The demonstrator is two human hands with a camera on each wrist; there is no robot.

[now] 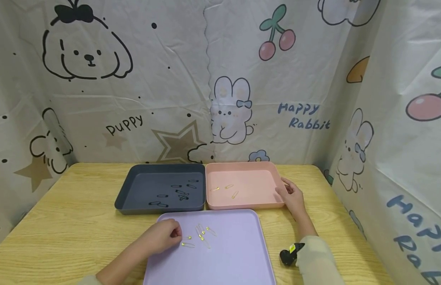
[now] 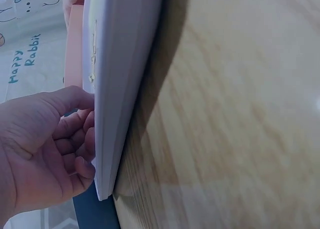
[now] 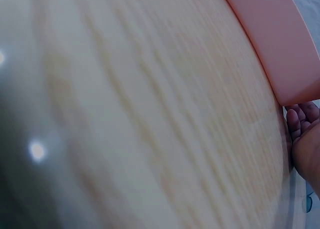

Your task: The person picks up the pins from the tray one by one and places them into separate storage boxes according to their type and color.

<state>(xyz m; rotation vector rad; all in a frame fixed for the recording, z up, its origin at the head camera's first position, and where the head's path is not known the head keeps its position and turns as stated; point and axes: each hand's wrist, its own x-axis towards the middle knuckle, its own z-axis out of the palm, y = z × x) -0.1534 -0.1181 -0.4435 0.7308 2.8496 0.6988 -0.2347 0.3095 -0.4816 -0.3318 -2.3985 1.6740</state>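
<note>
My left hand point(image 1: 166, 236) is low over the left side of the lavender tray point(image 1: 238, 253), fingers curled, right beside several gold safety pins point(image 1: 188, 245). In the left wrist view the tray's rim hides the fingertips of this hand point(image 2: 47, 149), so I cannot tell whether they pinch a pin. At the right end of the pink tray point(image 1: 248, 174), my right hand point(image 1: 293, 198) grips its side, thumb at the rim and fingers outside. Three gold safety pins point(image 1: 229, 186) lie in that tray. Its corner overlaps the right hand's fingers point(image 3: 295, 120) in the right wrist view.
A dark grey tray point(image 1: 142, 190) holding several black safety pins point(image 1: 162, 196) sits left of the pink one, side by side with it. Both stand behind the lavender tray on a wood-grain table point(image 1: 81, 221). Printed cloth point(image 1: 163, 79) hangs around the back and sides.
</note>
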